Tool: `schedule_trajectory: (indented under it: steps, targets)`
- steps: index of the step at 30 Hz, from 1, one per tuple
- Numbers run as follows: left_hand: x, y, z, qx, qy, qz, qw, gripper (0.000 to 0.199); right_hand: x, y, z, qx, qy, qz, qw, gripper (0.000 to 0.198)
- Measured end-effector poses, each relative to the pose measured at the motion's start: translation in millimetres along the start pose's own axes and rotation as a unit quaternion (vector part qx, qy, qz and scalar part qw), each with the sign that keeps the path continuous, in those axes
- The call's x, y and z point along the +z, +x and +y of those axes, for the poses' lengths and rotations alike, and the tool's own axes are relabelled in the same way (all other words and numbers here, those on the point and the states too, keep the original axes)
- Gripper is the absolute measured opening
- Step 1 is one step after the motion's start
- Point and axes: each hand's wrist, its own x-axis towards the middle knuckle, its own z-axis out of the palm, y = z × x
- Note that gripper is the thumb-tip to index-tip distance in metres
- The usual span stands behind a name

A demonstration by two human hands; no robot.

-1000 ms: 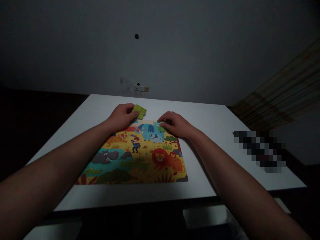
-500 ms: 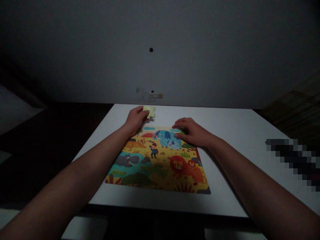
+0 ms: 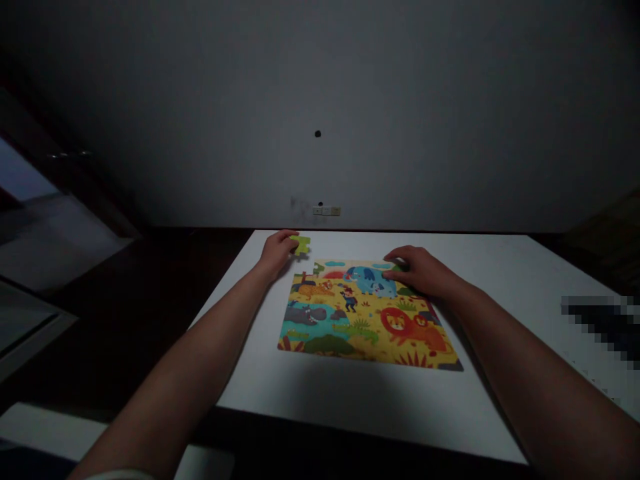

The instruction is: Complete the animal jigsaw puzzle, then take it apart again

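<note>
A jigsaw puzzle (image 3: 367, 313) with cartoon animals lies flat on the white table (image 3: 380, 410). At its top left corner is a gap the size of one piece. Just beyond that corner, my left hand (image 3: 279, 255) pinches a yellow-green puzzle piece (image 3: 302, 246) between thumb and fingers, apart from the puzzle. My right hand (image 3: 417, 268) rests over the top right part, near the blue elephants, with thumb and fingers spread and touching the puzzle's surface.
A dark pixelated object (image 3: 603, 327) lies at the table's right side. Behind the table stands a grey wall with sockets (image 3: 327, 211). On the left are a door (image 3: 65, 157) and a white surface (image 3: 55, 427) low down.
The view has swung left, so table and puzzle appear farther right. My left hand, still with the piece, has drawn away from the puzzle's corner, uncovering the gap. My right hand stays on the puzzle.
</note>
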Motion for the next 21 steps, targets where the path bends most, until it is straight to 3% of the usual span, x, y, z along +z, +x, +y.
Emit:
schedule_trajectory:
  steps: [5,12,21]
  targets:
    - [-12,-1,-8,-0.004,0.038,-0.065,0.997,0.031,3,-2,2,0.077,-0.02,0.016,0.997,0.048]
    - [-19,-4,-11,-0.006,0.059,-0.127,0.99,0.035,-1,-2,-11,0.095,-0.036,0.023,0.995,0.045]
    - [-24,-5,-14,0.036,0.118,-0.153,0.98,0.038,-5,-4,-16,0.117,-0.022,0.032,0.992,0.044]
